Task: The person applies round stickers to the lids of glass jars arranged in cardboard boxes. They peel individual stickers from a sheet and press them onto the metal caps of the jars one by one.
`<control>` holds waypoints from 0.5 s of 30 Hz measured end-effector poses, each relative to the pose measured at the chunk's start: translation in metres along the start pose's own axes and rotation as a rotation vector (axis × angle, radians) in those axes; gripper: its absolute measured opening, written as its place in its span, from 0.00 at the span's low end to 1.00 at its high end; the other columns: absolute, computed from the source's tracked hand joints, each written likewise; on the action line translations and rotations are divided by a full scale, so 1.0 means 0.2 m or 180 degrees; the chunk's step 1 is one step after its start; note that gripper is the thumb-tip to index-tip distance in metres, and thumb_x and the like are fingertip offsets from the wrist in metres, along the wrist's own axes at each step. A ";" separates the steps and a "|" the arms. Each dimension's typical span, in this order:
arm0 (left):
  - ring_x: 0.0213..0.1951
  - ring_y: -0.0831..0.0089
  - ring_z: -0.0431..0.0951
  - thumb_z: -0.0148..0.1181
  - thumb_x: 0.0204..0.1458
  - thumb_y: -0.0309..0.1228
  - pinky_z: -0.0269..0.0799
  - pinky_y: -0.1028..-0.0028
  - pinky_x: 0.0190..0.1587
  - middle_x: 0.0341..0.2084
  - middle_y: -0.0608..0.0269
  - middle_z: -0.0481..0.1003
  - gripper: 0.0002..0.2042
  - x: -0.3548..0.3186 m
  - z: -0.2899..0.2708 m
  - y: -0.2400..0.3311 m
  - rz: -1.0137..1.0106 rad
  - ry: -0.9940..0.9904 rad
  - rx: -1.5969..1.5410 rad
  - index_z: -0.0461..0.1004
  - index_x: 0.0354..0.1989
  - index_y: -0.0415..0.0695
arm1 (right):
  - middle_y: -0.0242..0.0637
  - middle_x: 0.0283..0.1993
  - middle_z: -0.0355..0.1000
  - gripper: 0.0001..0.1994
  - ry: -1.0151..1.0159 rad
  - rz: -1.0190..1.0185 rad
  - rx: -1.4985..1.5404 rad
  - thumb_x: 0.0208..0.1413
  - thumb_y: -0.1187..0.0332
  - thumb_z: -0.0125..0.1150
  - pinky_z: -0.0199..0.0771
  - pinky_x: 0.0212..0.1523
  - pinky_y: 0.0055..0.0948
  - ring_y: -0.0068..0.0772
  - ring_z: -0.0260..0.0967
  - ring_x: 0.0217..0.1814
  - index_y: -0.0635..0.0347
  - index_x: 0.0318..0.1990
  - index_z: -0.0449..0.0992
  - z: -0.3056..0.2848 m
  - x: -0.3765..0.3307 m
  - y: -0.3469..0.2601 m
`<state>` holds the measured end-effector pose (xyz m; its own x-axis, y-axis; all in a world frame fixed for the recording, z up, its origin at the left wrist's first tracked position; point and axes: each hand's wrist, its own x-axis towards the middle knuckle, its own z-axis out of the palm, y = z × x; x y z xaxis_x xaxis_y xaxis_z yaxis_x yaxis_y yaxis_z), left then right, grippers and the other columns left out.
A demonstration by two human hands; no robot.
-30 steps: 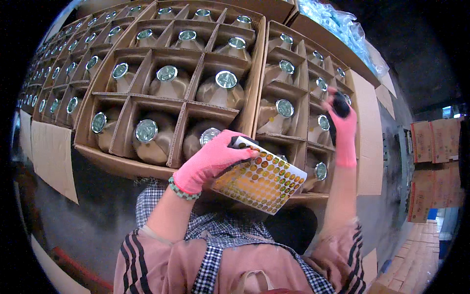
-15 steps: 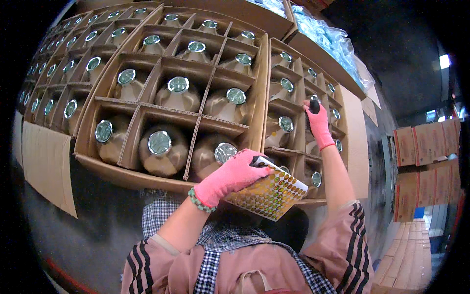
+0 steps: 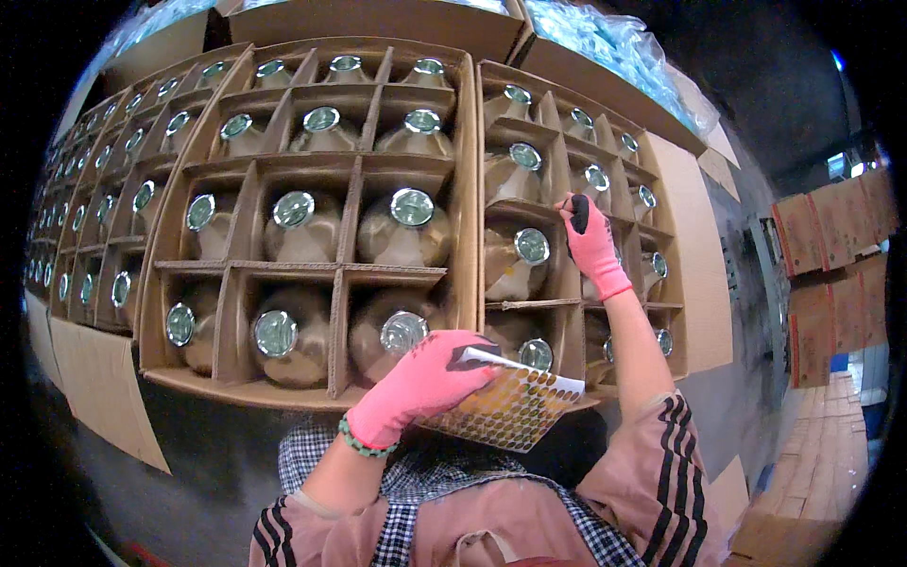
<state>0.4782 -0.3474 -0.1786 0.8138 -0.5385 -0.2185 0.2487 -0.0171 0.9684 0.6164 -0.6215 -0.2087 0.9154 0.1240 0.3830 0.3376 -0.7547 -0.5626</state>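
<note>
My left hand, in a pink glove with dark fingertips, is closed on the upper edge of a sheet of small round gold stickers. The sheet hangs tilted before the near edge of the cartons. My gloved right hand hovers over the right carton, thumb and fingers drawn together. Anything between its fingertips is too small to make out. Just beyond those fingers is the open mouth of one clear glass bottle. Another wide-bodied bottle stands in the compartment to the left.
A larger carton beside it holds several upright glass bottles between cardboard dividers. More bottle-filled cartons continue on the left. Behind lies bluish plastic wrapping in a box. Stacked brown boxes stand far right; a cardboard flap hangs front left.
My right hand has drawn back and left, off the bottle mouth its fingertips were covering. The left hand still holds the sticker sheet. The whole view has shifted a little.
</note>
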 end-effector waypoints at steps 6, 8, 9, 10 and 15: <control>0.30 0.78 0.70 0.59 0.39 0.27 0.64 0.80 0.33 0.28 0.64 0.71 0.10 0.01 0.01 0.02 0.0105 0.0039 0.0278 0.73 0.32 0.40 | 0.43 0.30 0.68 0.10 0.0262 0.0006 -0.0151 0.41 0.77 0.55 0.64 0.38 0.32 0.43 0.65 0.35 0.66 0.34 0.65 -0.02 -0.02 -0.05; 0.31 0.78 0.70 0.57 0.40 0.26 0.64 0.80 0.34 0.27 0.64 0.71 0.08 0.03 0.02 0.01 0.0232 0.0026 0.0292 0.73 0.31 0.39 | 0.44 0.29 0.67 0.08 0.0267 -0.0059 -0.0149 0.42 0.76 0.54 0.63 0.38 0.32 0.44 0.64 0.35 0.66 0.32 0.65 -0.02 -0.01 -0.04; 0.31 0.78 0.70 0.58 0.40 0.25 0.64 0.79 0.34 0.27 0.64 0.72 0.08 0.03 0.02 0.01 0.0290 0.0047 0.0378 0.73 0.31 0.39 | 0.44 0.29 0.67 0.08 0.0252 0.0043 -0.0035 0.42 0.76 0.54 0.63 0.38 0.33 0.44 0.64 0.35 0.66 0.32 0.65 -0.02 -0.01 -0.04; 0.31 0.77 0.70 0.58 0.39 0.25 0.64 0.79 0.34 0.27 0.64 0.72 0.08 0.03 0.01 0.00 0.0348 0.0064 0.0465 0.73 0.31 0.39 | 0.44 0.29 0.67 0.08 0.0238 0.0146 0.0078 0.42 0.76 0.54 0.63 0.38 0.33 0.44 0.64 0.35 0.65 0.32 0.65 0.00 -0.02 -0.04; 0.32 0.74 0.71 0.59 0.38 0.24 0.65 0.78 0.37 0.28 0.62 0.72 0.08 0.04 0.03 -0.01 0.0208 0.0054 0.0325 0.73 0.30 0.40 | 0.39 0.32 0.69 0.07 0.0343 0.0129 0.0402 0.43 0.77 0.52 0.63 0.40 0.30 0.38 0.66 0.37 0.65 0.32 0.65 -0.01 -0.02 0.00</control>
<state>0.4815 -0.3565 -0.1814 0.8356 -0.5269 -0.1556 0.1407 -0.0686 0.9877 0.6118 -0.6222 -0.2089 0.9022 0.0202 0.4308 0.3321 -0.6699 -0.6641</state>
